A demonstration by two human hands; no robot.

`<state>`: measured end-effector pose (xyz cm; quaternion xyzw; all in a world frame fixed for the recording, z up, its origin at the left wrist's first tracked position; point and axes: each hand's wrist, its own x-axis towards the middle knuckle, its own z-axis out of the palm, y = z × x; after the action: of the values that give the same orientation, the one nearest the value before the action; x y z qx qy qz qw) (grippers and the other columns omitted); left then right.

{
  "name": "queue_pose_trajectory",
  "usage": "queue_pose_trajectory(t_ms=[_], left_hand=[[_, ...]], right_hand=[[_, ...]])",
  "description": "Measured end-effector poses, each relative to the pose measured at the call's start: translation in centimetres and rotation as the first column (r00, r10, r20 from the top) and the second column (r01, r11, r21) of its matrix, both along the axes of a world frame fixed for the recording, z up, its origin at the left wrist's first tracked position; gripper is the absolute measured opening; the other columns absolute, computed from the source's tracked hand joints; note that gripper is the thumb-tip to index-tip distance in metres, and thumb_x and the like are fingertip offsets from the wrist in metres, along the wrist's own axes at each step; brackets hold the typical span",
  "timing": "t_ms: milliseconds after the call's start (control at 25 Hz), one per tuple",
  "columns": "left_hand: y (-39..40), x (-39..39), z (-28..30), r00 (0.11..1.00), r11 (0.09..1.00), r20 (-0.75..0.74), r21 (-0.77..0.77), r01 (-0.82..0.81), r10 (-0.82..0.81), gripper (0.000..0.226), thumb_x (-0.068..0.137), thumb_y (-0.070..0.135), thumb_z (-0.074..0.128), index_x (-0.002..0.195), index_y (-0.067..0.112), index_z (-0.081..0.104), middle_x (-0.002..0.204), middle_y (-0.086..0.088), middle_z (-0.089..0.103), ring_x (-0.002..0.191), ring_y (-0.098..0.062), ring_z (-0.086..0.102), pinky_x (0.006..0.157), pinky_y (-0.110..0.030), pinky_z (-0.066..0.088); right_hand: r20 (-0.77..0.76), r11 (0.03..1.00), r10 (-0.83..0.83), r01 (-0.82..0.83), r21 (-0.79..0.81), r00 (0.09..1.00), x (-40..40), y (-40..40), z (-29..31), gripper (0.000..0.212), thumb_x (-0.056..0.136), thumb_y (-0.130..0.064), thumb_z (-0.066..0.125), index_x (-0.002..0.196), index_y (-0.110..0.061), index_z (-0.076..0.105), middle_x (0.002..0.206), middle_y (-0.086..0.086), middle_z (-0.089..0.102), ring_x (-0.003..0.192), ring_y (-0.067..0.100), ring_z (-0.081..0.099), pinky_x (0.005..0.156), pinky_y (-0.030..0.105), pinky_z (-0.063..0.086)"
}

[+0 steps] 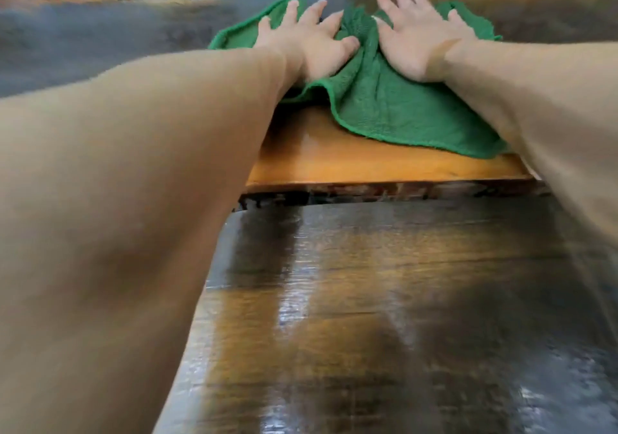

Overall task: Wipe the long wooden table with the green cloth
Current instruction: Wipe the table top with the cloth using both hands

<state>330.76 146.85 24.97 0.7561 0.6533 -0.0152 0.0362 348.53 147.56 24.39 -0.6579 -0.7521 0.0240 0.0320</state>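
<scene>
Your left hand [311, 40] and right hand [418, 39] press flat, fingers spread, on the green cloth [384, 106] at the desk's [368, 163] far side. Cloth bunched between them; likely to ride up, skipping patches. Arms overstretched: pressure fades.

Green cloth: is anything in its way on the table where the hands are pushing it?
Nothing visible. Both the left hand and right hand press flat on the green cloth, and the wooden table around it shows only bare wood.
</scene>
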Motion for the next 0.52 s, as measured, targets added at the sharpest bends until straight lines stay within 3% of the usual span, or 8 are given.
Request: queue_pose_trajectory(t_ms=[80,200,280,360,440,520], left_hand=[[0.9,0.4,0.1,0.994,0.994,-0.037,0.001,0.107,-0.107,0.079,0.088,0.063,0.015,0.159,0.031,0.025,0.171,0.000,0.001,0.156,-0.032,-0.001,0.122,-0.061,0.004],[2.0,0.6,0.5,0.976,0.976,0.025,0.002,0.217,-0.217,0.081,0.088,0.061,0.013,0.157,0.022,0.032,0.171,-0.007,0.002,0.156,-0.034,0.000,0.124,-0.058,0.007],[2.6,1.0,0.8,0.942,0.945,-0.080,-0.015,0.326,-0.326,0.091,0.077,0.060,0.009,0.145,0.011,0.043,0.168,-0.021,0.010,0.154,-0.045,0.001,0.122,-0.061,0.012],[2.8,1.8,0.7,0.898,0.914,-0.192,0.016,0.406,-0.396,0.078,0.081,0.055,0.020,0.130,0.001,0.048,0.158,-0.030,0.026,0.149,-0.052,0.012,0.119,-0.063,0.020],[2.4,2.0,0.5,0.966,0.953,-0.077,0.163,0.255,-0.245,0.060,0.094,0.048,0.034,0.131,0.004,0.050,0.153,-0.025,0.037,0.142,-0.050,0.031,0.110,-0.059,0.036],[1.7,2.3,0.6,0.996,0.909,0.086,0.413,-0.061,0.028,0.050,0.101,0.047,0.040,0.135,0.012,0.049,0.133,-0.017,0.055,0.127,-0.042,0.052,0.093,-0.049,0.045]], right_hand=[[0.000,0.999,0.042,-0.042,-0.011,0.999,0.7,1.2,0.3,0.059,0.105,-0.051,0.007,0.160,-0.032,-0.001,0.169,-0.004,-0.002,0.155,0.018,-0.001,0.124,0.053,0.002],[-0.008,0.997,0.079,-0.079,-0.016,0.997,1.2,2.3,0.5,0.057,0.107,-0.048,0.008,0.161,-0.030,0.000,0.169,-0.004,-0.001,0.155,0.017,-0.001,0.124,0.051,0.001],[-0.009,0.996,0.092,-0.092,0.009,0.996,1.3,2.8,0.4,0.058,0.107,-0.047,0.009,0.161,-0.029,0.001,0.169,-0.004,0.000,0.155,0.017,0.001,0.124,0.051,0.002],[-0.047,0.995,0.089,-0.087,0.039,0.995,1.5,2.9,0.8,0.060,0.106,-0.049,0.014,0.161,-0.029,0.006,0.169,-0.004,0.006,0.155,0.020,0.009,0.124,0.052,0.009],[-0.118,0.984,-0.002,0.023,0.179,0.993,1.5,2.0,0.4,0.063,0.102,-0.053,0.025,0.158,-0.026,0.021,0.165,0.000,0.023,0.150,0.026,0.025,0.118,0.051,0.024],[-0.160,0.902,-0.188,0.235,0.362,0.969,1.2,0.2,0.3,0.065,0.098,-0.057,0.032,0.149,-0.017,0.038,0.153,0.009,0.040,0.140,0.033,0.038,0.109,0.050,0.034]])
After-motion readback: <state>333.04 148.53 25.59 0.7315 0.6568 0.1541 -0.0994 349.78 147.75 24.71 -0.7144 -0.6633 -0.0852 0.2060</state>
